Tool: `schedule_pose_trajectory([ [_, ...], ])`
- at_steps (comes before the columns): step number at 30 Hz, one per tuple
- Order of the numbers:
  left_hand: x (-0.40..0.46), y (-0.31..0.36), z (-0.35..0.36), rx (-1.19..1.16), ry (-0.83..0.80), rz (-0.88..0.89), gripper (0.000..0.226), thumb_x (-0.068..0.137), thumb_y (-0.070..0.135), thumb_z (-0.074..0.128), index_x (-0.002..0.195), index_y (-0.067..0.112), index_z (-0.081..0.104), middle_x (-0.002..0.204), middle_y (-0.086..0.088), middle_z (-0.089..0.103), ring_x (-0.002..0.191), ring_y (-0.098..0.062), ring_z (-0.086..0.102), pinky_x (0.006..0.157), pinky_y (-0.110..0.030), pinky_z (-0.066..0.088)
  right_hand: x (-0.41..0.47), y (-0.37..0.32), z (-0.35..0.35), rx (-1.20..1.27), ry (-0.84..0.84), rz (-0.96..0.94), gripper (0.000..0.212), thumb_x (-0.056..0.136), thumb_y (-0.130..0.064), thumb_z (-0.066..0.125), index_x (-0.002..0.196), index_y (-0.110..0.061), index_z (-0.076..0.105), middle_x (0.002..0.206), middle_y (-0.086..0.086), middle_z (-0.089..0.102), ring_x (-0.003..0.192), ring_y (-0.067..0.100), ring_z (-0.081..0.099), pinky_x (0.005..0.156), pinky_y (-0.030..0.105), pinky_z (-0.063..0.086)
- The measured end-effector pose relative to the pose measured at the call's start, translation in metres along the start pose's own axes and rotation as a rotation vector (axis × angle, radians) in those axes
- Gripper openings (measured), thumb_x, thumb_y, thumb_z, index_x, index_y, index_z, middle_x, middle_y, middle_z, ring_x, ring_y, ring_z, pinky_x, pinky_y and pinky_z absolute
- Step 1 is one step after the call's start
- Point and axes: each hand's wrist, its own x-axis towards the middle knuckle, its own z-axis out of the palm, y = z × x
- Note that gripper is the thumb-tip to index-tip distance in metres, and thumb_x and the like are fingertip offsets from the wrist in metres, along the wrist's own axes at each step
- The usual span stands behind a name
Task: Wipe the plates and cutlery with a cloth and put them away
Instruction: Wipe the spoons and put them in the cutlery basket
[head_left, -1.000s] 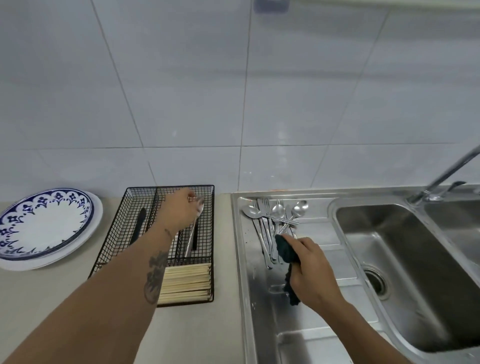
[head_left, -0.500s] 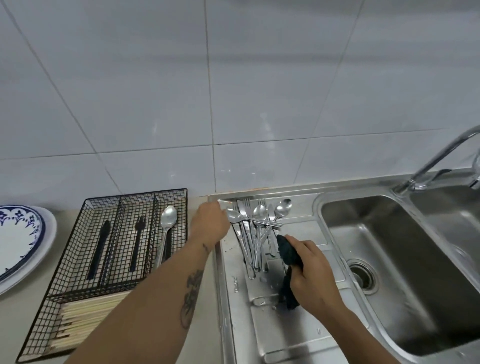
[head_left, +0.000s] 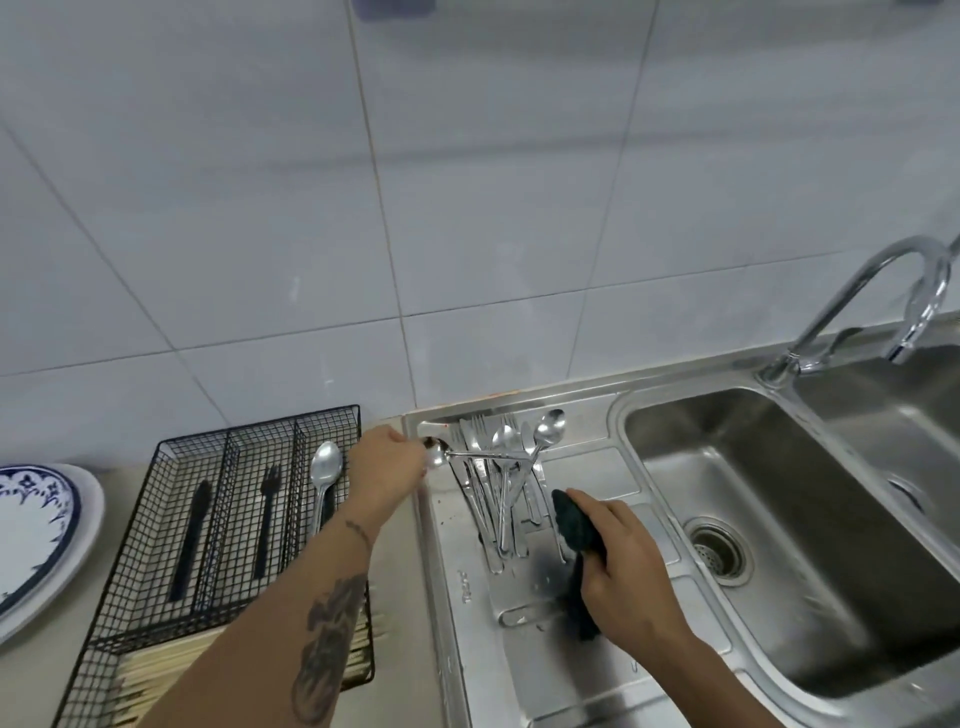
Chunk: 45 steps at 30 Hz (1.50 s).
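My left hand (head_left: 387, 470) grips the bowl end of a steel spoon (head_left: 467, 453) that lies crosswise over a pile of steel forks and spoons (head_left: 501, 483) on the sink's draining board (head_left: 561, 660). Just right of the pile, my right hand (head_left: 621, 566) holds a dark green cloth (head_left: 574, 525) above the board. A black wire cutlery tray (head_left: 223, 519) on the counter to the left holds a steel spoon (head_left: 324, 475), a black fork (head_left: 267, 514) and a black knife (head_left: 192, 535). Blue-patterned plates (head_left: 36, 525) are stacked at the far left.
Wooden chopsticks (head_left: 171, 670) fill the tray's near compartment. Right of the draining board lie the steel sink basin (head_left: 810, 525) with its drain and a curved tap (head_left: 862, 291) at the back right. A white tiled wall rises behind the counter.
My left hand left a spoon in the wire tray, crossed right to the draining board and closed on another spoon. The view swung right. My right hand kept the cloth.
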Motion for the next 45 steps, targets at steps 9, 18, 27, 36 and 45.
schedule_pose_trajectory([
  [9, -0.117, 0.004, -0.021, -0.289, -0.057, 0.057, 0.015, 0.085, -0.001, 0.063, 0.094, 0.011, 0.062, 0.091, -0.014, 0.069, 0.077, -0.028, 0.073, 0.067, -0.039, 0.062, -0.011, -0.079, 0.001, -0.283, 0.110, -0.322, 0.084, 0.062, -0.001, 0.075, 0.138, -0.024, 0.050, 0.131, -0.001, 0.053, 0.118, 0.020, 0.050, 0.103, 0.040, 0.040],
  [18, -0.187, -0.003, -0.063, -0.632, -0.233, -0.039, 0.024, 0.079, -0.016, 0.065, 0.098, -0.002, 0.069, 0.083, -0.019, 0.075, 0.062, -0.022, 0.064, 0.060, -0.028, 0.057, -0.066, -0.076, -0.029, -0.577, 0.141, -0.346, 0.081, 0.055, -0.012, 0.073, 0.131, -0.028, 0.052, 0.122, -0.006, 0.056, 0.122, 0.020, 0.051, 0.113, 0.062, 0.019],
  [27, -0.219, -0.017, -0.068, -0.233, -0.402, 0.370, 0.012, 0.094, 0.016, 0.068, 0.097, 0.023, 0.077, 0.096, -0.004, 0.075, 0.093, -0.019, 0.073, 0.085, -0.032, 0.058, -0.084, -0.085, -0.056, -0.376, 0.190, -0.454, 0.052, 0.070, -0.004, 0.070, 0.114, -0.030, 0.061, 0.100, -0.009, 0.057, 0.094, 0.016, 0.049, 0.090, 0.028, 0.039],
  [36, -0.240, -0.013, -0.078, -0.826, -0.370, -0.036, 0.016, 0.099, 0.018, 0.058, 0.103, 0.004, 0.065, 0.072, -0.005, 0.075, 0.068, -0.018, 0.068, 0.064, -0.027, 0.054, -0.117, -0.076, -0.060, -0.438, 0.220, -0.321, 0.080, 0.065, 0.000, 0.060, 0.140, -0.026, 0.046, 0.128, -0.008, 0.054, 0.121, 0.015, 0.050, 0.117, 0.044, 0.016],
  [45, -0.247, -0.014, -0.079, -1.048, -0.358, -0.158, 0.022, 0.100, 0.024, 0.057, 0.103, 0.003, 0.064, 0.072, -0.009, 0.070, 0.072, -0.019, 0.063, 0.069, -0.030, 0.051, -0.129, -0.083, -0.056, -0.505, 0.204, -0.361, 0.083, 0.062, -0.006, 0.068, 0.137, -0.027, 0.043, 0.114, -0.004, 0.054, 0.101, 0.020, 0.051, 0.097, 0.037, 0.040],
])
